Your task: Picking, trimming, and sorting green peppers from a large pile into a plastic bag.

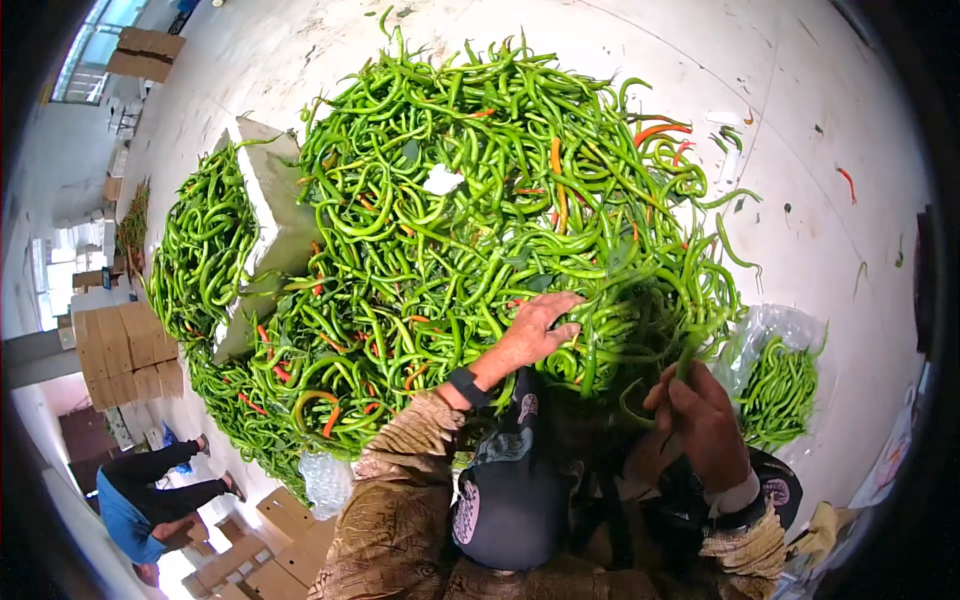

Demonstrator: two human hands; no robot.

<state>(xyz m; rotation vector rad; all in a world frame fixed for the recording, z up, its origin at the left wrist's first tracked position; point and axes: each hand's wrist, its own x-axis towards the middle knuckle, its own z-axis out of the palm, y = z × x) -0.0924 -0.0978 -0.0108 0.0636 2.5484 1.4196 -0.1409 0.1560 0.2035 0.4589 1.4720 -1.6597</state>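
A broad heap of long green chili peppers point(430, 270), with some red and orange ones among them, spreads over the floor before me. At the near side of the heap rests my left hand point(540, 330), its fingers and thumb apart over the peppers; no pepper is clearly gripped in it. To its right, my right hand point(705, 420) is closed on a green chili pepper point(692, 345) that sticks up past the fingers. Another thin, curved pepper point(632, 405) hangs beside its fingertips. The palm side of this hand is hidden.
A white foam box point(275, 200) lies tipped in the heap at left, peppers spilling around it. A clear plastic bag point(785, 370) of green peppers sits right of my right hand. Brown cartons point(125, 345) are stacked at far left, near another person point(150, 500).
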